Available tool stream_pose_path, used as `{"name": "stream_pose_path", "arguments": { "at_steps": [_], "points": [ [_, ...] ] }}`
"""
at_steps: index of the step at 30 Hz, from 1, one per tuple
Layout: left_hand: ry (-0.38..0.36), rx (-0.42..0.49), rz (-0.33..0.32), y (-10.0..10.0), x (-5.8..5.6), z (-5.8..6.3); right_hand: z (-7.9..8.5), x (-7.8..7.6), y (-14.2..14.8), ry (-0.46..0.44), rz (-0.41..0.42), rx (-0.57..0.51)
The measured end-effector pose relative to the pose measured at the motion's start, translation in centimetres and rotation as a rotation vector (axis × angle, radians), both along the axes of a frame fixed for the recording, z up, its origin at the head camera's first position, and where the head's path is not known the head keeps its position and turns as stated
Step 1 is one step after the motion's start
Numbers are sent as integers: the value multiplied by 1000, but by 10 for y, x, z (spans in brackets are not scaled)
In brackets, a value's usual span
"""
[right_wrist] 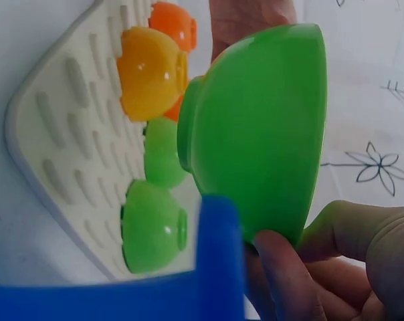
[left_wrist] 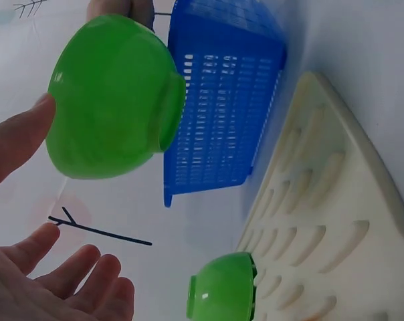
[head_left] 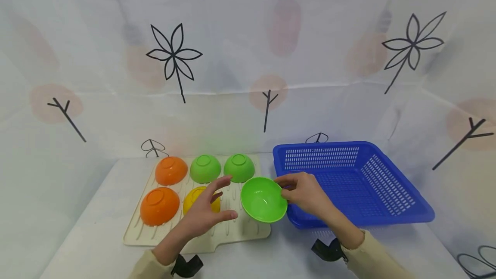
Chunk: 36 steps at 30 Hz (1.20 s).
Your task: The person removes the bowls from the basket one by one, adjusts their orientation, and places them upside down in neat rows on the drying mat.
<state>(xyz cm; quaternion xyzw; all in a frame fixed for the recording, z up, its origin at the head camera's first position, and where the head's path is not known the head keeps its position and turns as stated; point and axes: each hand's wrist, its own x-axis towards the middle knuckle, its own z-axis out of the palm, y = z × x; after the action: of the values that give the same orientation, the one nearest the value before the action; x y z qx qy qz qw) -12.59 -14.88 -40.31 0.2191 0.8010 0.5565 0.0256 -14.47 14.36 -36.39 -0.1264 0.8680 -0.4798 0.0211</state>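
A green bowl (head_left: 263, 201), its inside facing the head camera, hangs above the right front part of the cream draining board (head_left: 248, 234). My right hand (head_left: 306, 195) pinches its rim between thumb and fingers, as the right wrist view of the bowl (right_wrist: 262, 134) also shows. To the bowl's left, my left hand (head_left: 203, 214) has its fingers spread and holds nothing. Its thumb (left_wrist: 21, 137) appears by the bowl's edge in the left wrist view; whether they touch I cannot tell. Behind that hand, a yellow bowl (head_left: 190, 199) stands upside down on the board, partly hidden.
Two upturned orange bowls (head_left: 159, 206) occupy the board's left side. Two upturned green bowls (head_left: 205, 169) are along its back. A blue plastic basket (head_left: 422, 216) with slotted walls stands right of the board. Patterned white cloth (head_left: 232, 55) rises behind the table.
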Motion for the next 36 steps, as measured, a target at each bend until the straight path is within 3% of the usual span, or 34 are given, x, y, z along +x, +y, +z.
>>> {"name": "stream_pose_path", "arguments": {
  "at_steps": [11,17,26,36],
  "points": [
    [-10,76,-112,12,-2,-4,-11,-2,-12,36,9,-37],
    [-61,73,-109,17,-1,-4,-15,-2,-17,35,2,-61],
    [-45,83,-109,16,-4,-9,-16,2,-24,40,-64,-69],
    [-26,72,-72,12,-11,-15,-17,8,-25,163,-92,-86]
  ]
}}
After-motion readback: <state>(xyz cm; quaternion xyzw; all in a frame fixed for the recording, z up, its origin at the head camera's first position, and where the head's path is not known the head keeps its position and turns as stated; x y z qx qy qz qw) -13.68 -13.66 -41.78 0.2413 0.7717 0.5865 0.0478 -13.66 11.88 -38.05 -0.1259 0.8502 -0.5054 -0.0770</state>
